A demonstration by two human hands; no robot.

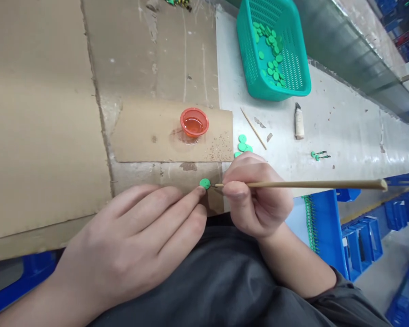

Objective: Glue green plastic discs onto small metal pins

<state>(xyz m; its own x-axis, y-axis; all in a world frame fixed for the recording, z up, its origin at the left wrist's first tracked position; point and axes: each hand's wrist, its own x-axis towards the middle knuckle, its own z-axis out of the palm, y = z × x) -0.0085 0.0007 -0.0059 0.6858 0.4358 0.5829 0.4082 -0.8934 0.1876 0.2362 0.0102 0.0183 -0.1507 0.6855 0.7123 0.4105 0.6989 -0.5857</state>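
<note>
My left hand point(139, 240) lies palm down with its fingers stretched to the right and its thumb hidden. One fingertip meets the lower edge of a small green disc point(205, 183) with tiny dark dots and seems to hold it steady. Pinched between thumb and fingers, my right hand point(257, 195) holds a bamboo stick point(310, 184) almost level. Its thin, dark tip points left and is at the disc's right edge; I cannot tell whether they touch. Several more green discs point(242, 146) lie just beyond my right hand.
A red cup point(194, 122) of liquid stands on a cardboard piece point(146, 136). Beyond it is a teal basket point(301, 84) holding green discs. A loose stick point(254, 129), a white-wrapped blade point(299, 122) and two green discs with dark stems point(317, 157) lie to the right.
</note>
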